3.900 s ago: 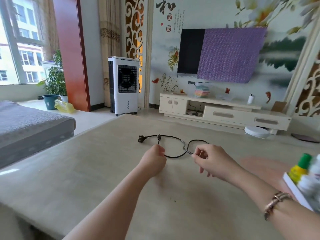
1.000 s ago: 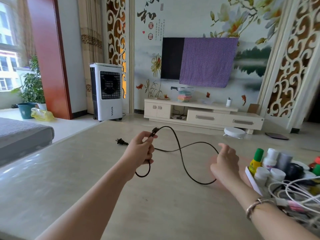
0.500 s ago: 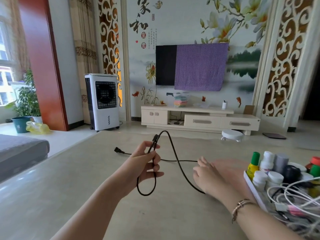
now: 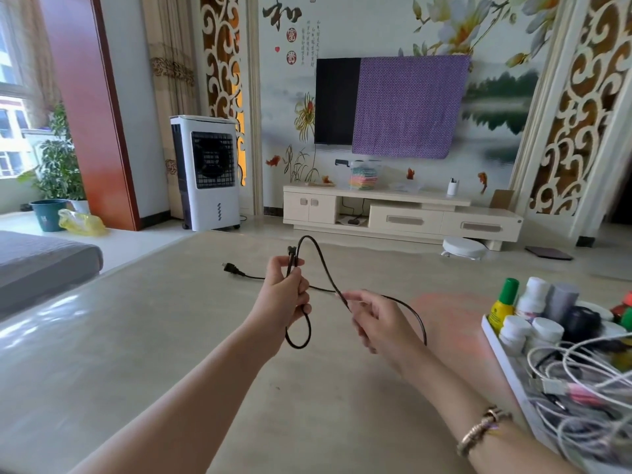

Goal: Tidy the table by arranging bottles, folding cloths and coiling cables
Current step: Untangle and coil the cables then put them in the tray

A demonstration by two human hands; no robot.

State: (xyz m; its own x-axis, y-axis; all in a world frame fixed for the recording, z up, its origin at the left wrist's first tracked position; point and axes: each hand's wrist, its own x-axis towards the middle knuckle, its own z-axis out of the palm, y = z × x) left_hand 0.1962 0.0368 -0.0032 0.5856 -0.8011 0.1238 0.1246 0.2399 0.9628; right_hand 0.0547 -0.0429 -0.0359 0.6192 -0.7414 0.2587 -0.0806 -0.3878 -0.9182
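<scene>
A thin black cable (image 4: 415,313) runs above the beige table (image 4: 136,336). My left hand (image 4: 285,295) grips two strands of it, one end sticking up past my fingers and a small loop hanging below my palm. From there the cable arches up and comes down to my right hand (image 4: 372,319), which pinches it at the fingertips. Its plug (image 4: 231,268) lies on the table further back, to the left. At the right, several small bottles (image 4: 533,313) stand in a white tray (image 4: 506,364).
Tangled white cables (image 4: 588,381) fill the near part of the tray. A grey sofa (image 4: 41,261) borders the table on the left. Beyond the table stand a white air cooler (image 4: 205,172), a TV cabinet (image 4: 400,217) and a round white stool (image 4: 463,248).
My right hand has lifted from near the table and taken hold of the cable. My left hand has closed more tightly round its strands, and the plug's lead has drawn in slightly.
</scene>
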